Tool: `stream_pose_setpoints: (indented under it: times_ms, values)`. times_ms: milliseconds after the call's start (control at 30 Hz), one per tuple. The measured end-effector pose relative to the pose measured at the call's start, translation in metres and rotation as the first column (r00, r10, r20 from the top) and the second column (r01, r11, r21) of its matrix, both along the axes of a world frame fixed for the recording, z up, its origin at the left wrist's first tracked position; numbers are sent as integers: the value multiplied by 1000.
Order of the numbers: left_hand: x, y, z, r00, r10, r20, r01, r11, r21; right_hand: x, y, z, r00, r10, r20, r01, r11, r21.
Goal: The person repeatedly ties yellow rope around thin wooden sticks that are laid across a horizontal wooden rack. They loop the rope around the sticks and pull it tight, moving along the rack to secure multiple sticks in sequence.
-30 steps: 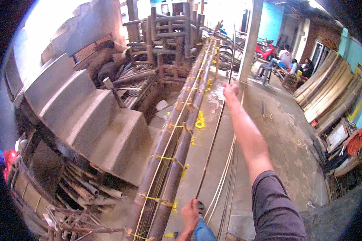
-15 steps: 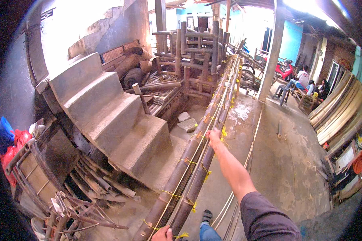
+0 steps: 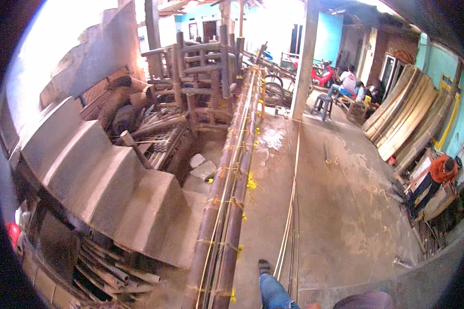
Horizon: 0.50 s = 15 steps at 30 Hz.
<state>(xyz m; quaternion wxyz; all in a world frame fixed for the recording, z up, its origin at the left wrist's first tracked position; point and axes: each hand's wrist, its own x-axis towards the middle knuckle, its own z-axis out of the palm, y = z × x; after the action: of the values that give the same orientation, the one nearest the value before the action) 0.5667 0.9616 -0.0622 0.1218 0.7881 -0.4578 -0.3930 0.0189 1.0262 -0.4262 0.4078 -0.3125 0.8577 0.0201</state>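
Observation:
Two long dark bamboo poles [image 3: 231,252] run side by side from the lower edge toward the back, raised off the floor. Thin pale strips [image 3: 221,213] lie lengthwise along them. Yellow string [image 3: 251,180] binds the poles at intervals, its loose ends hanging on the right side. Only a sliver of my right hand [image 3: 313,306] shows at the lower edge, beside my dark sleeve [image 3: 364,301]; its fingers are hidden. It appears apart from the poles. My left hand is out of the picture.
Concrete steps [image 3: 108,180] rise on the left, with stacked bamboo [image 3: 108,268] beneath. Loose long strips [image 3: 288,221] lie on the floor right of the poles. A post [image 3: 305,62] and a stool [image 3: 322,104] stand farther back. Split bamboo [image 3: 402,113] leans right, near an orange-topped figure [image 3: 438,172].
My right hand has left the poles and dropped to the lower edge. My left hand has gone out of view. The view has swung right, so the poles appear farther left.

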Motion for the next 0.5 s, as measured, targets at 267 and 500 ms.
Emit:
stream_pose_setpoints:
  times_ms: [267,500]
  values:
    - [-130,-223,39,957,-31,290,140,921,-363,-89,-153,-83,977,28,214,-61,987,150]
    - [-368,-443,88,851,-496,-174,412,836,-362,-201,-595,25,941,334,-44,-295,754,-586]
